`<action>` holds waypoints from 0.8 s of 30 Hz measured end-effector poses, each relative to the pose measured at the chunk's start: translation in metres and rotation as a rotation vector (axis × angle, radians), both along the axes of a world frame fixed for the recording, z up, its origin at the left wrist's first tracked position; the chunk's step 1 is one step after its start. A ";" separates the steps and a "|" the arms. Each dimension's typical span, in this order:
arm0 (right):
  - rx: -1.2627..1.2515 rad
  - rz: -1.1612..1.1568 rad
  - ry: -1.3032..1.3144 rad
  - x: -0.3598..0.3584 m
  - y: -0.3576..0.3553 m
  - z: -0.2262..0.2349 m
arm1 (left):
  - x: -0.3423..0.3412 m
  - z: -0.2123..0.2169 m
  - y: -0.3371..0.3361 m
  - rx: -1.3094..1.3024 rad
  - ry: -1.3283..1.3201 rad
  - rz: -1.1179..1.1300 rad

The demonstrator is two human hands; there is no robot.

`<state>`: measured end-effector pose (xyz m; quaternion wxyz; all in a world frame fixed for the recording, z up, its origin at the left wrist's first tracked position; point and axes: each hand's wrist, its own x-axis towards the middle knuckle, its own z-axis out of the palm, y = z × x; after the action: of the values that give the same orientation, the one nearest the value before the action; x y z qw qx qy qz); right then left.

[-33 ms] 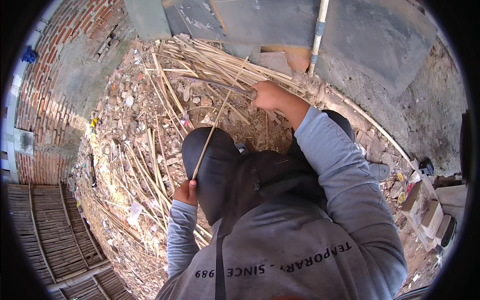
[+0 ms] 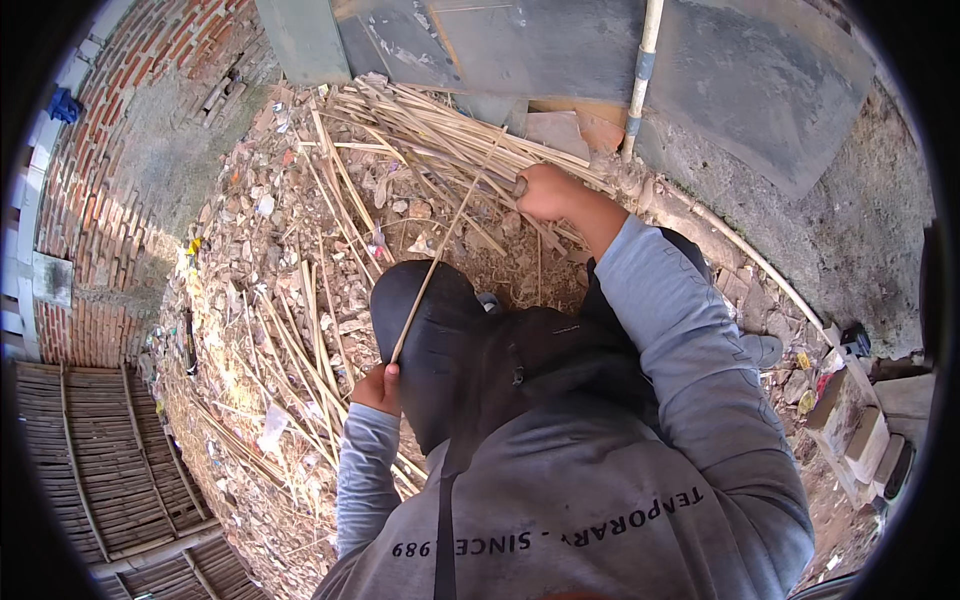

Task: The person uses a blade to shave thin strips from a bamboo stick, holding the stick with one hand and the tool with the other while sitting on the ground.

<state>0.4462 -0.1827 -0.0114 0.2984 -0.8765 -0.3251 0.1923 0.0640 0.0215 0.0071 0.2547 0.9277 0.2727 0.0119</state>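
Note:
My left hand point(image 2: 378, 388) is closed on the lower end of a thin bamboo strip point(image 2: 432, 265), beside my left knee. The strip slants across my dark-clad left thigh point(image 2: 425, 300) and up towards the far pile. Farther off and to the right, my right hand point(image 2: 545, 192) is wrapped round the handle of a long-bladed knife point(image 2: 520, 187). Its blade can barely be made out against the sticks, near the strip's upper part. Whether blade and strip touch, I cannot tell.
A pile of split bamboo strips point(image 2: 450, 125) lies along the grey panels point(image 2: 550, 50) ahead. More strips point(image 2: 305, 350) are scattered on the rubble ground at left. A pale pole point(image 2: 643, 80) stands upright by the panels. Brick wall point(image 2: 120, 150) and bamboo slatting point(image 2: 90, 450) border the left.
The knife's blade, plain before across the strip, is now hard to see. My right hand has shifted slightly right, and the whole view has moved a little. My left hand keeps its grip.

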 end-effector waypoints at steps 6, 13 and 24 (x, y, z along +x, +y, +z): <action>-0.132 0.180 -0.105 -0.030 0.011 0.007 | 0.004 0.008 -0.006 0.023 0.026 0.017; -0.107 0.113 -0.054 -0.011 0.007 0.008 | 0.001 0.000 0.003 -0.142 0.029 0.071; -0.201 0.335 -0.121 -0.047 0.017 0.023 | 0.003 0.009 -0.004 -0.048 0.009 0.021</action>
<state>0.3994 -0.1652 0.0118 0.1531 -0.8456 -0.4628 0.2176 0.0669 0.0174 0.0157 0.2753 0.9186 0.2836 0.0038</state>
